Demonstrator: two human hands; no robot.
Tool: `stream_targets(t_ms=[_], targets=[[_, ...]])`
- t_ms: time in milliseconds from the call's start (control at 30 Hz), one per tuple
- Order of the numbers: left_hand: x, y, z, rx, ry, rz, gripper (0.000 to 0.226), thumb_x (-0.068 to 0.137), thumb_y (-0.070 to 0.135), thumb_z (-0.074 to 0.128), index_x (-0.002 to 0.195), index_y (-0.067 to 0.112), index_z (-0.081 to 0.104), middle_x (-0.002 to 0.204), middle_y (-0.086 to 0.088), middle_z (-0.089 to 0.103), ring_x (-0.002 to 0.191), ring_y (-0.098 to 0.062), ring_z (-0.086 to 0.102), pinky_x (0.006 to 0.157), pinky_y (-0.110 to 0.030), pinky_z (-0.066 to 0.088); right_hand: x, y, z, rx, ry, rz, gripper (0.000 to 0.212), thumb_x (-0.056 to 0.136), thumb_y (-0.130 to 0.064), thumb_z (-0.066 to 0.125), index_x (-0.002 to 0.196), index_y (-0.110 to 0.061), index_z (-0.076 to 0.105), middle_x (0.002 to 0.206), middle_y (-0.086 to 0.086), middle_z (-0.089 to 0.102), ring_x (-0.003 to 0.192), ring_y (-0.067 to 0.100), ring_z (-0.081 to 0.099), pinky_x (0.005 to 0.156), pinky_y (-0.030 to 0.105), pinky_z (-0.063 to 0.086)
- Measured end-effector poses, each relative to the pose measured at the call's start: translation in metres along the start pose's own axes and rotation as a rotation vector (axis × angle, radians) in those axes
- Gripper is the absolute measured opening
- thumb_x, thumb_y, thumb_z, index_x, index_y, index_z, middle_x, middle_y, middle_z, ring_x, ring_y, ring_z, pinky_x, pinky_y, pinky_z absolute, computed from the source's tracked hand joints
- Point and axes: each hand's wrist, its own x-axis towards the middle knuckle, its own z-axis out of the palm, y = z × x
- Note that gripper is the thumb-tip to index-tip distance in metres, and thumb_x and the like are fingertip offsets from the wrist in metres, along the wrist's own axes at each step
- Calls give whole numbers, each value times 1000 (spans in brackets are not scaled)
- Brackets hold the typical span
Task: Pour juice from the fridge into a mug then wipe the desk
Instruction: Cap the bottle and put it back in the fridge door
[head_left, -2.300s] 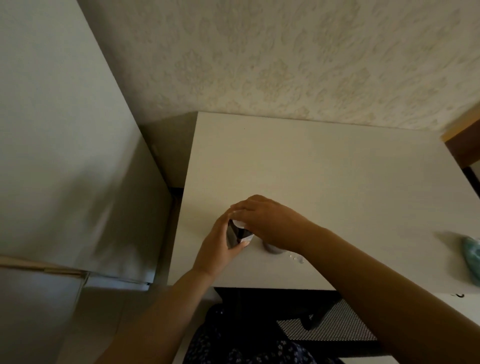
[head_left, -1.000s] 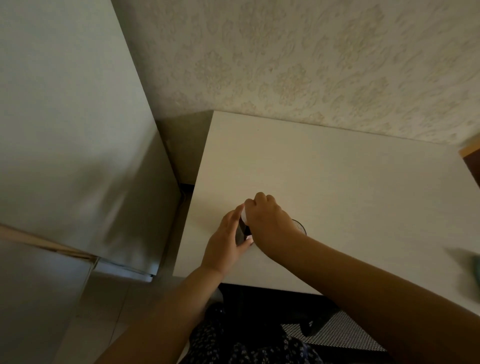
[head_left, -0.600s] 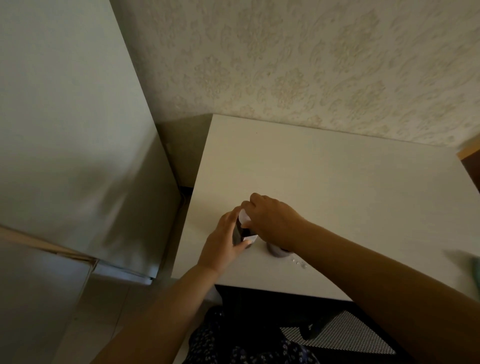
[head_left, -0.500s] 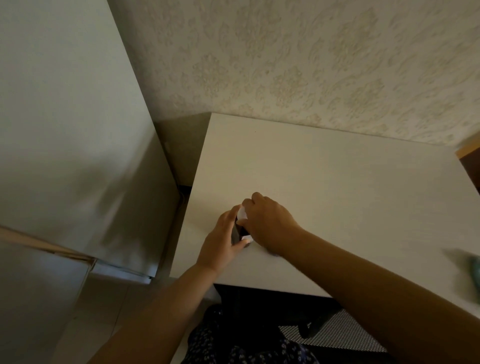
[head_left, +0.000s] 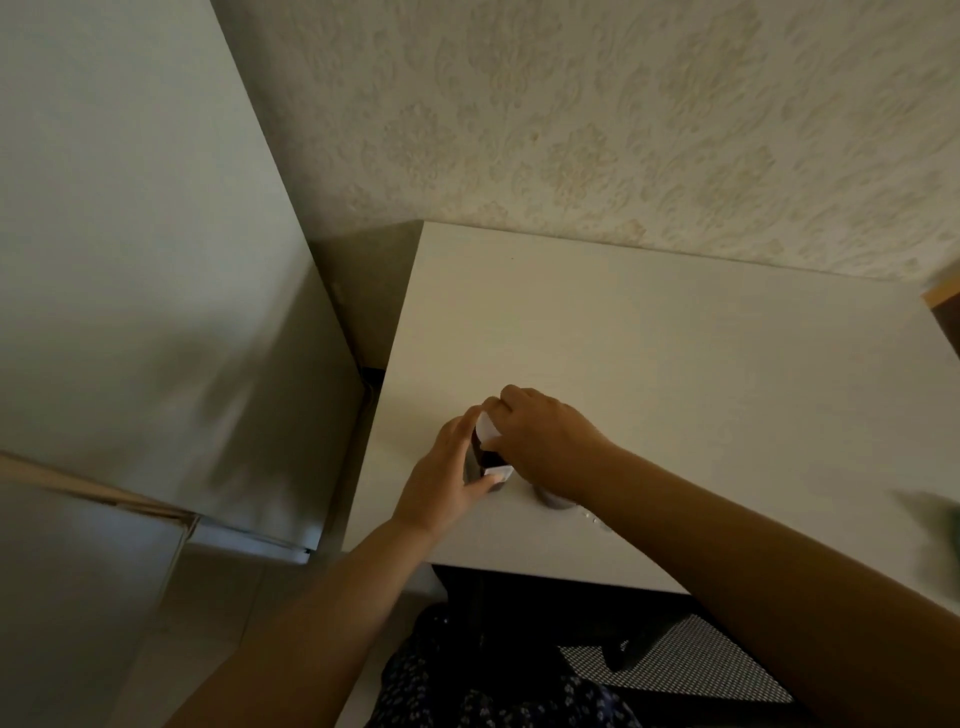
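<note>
Nearest, at 6 o'clock, a mesh chair (head_left: 685, 670) sits under the table's (head_left: 675, 364) front edge, and both forearms reach up over it.

The hands meet just inside that edge, toward the table's 7 o'clock corner. The left hand (head_left: 441, 478) wraps the side of a small dark bottle (head_left: 485, 457), which stands upright on the table. Its fingers are curled round the bottle, with the thumb against a pale label low on it. The right hand (head_left: 545, 441) comes in from 4 o'clock and covers the top, its fingers and thumb clenched round the white cap (head_left: 488, 427).

Just beside the bottle at its 4 o'clock, half hidden under the right wrist, is a dark round shape, probably the mug (head_left: 553, 500). A few drops (head_left: 592, 518) glisten on the table just past it.

A blurred green cloth (head_left: 943, 525) lies at the table's 3 o'clock end. The fridge (head_left: 156, 260) stands at 9 o'clock, and patterned wall (head_left: 623, 130) runs behind at 12.

The step in hand looks like working the cap. I cannot tell whether it is coming off or going on, though the drops hint that juice has already been poured. If so, the next move is to seat the cap firmly while the left hand steadies the bottle, then reach right for the cloth.
</note>
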Motion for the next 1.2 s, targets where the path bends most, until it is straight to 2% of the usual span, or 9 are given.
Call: stream_targets(t_ms=[200,300,400,533,633,700,800,1067,1200], targets=[[-2,3,1,-4,7,-13,83,80,29,74,145,22,23,145,-1,39,121,-18,53,92,-20,44,2,-21,5,64,-7,241,35,92,-15,53,123,-3,42,113,12,49,100,23,54,78,30,48],[-2,5,1,-24,-3,-22,84,80,30,73,145,22,22,144,-2,40,122,-18,51,94,-20,42,-1,-16,0,83,-24,184,41,93,-16,51,131,-8,36,122,13,45,104,27,55,78,32,48],[-1,6,-2,-43,-5,-20,79,79,34,72,143,22,26,141,0,45,122,-14,52,95,-18,43,-10,-6,7,25,10,55,64,94,-31,50,146,-17,16,151,13,25,124,30,43,95,38,46],[0,5,-1,-54,-10,-7,79,78,38,73,141,24,28,140,1,45,124,-11,49,97,-15,41,-21,3,15,34,98,-24,65,91,-42,52,145,-18,26,153,8,27,138,29,31,108,44,32],[2,1,0,-80,-15,10,81,75,35,76,140,25,28,140,2,45,127,-10,46,104,-20,40,-30,7,15,93,90,53,61,94,-48,43,146,-22,23,156,3,19,143,23,20,114,38,20],[4,1,1,-74,-10,7,82,75,35,77,140,28,28,139,4,45,126,-7,44,104,-15,36,-36,8,15,151,91,124,60,94,-48,40,146,-24,22,157,0,18,142,20,19,115,34,16],[4,0,1,-71,-11,10,81,75,34,77,140,29,28,139,6,44,126,-1,38,98,-1,28,-45,9,14,259,103,202,59,95,-46,40,146,-26,21,156,-3,20,141,17,20,114,32,15],[-7,-1,-5,-26,73,28,76,76,29,77,140,22,35,139,3,46,128,0,36,101,-3,29,-51,7,23,384,149,324,56,94,-46,41,145,-29,25,155,-6,22,140,17,23,115,37,21],[-16,-2,-22,-58,124,0,74,75,28,77,137,25,38,135,10,45,127,1,37,100,-4,31,-49,0,22,415,208,345,47,94,-42,44,138,-27,38,147,-5,36,135,16,32,111,33,22]])
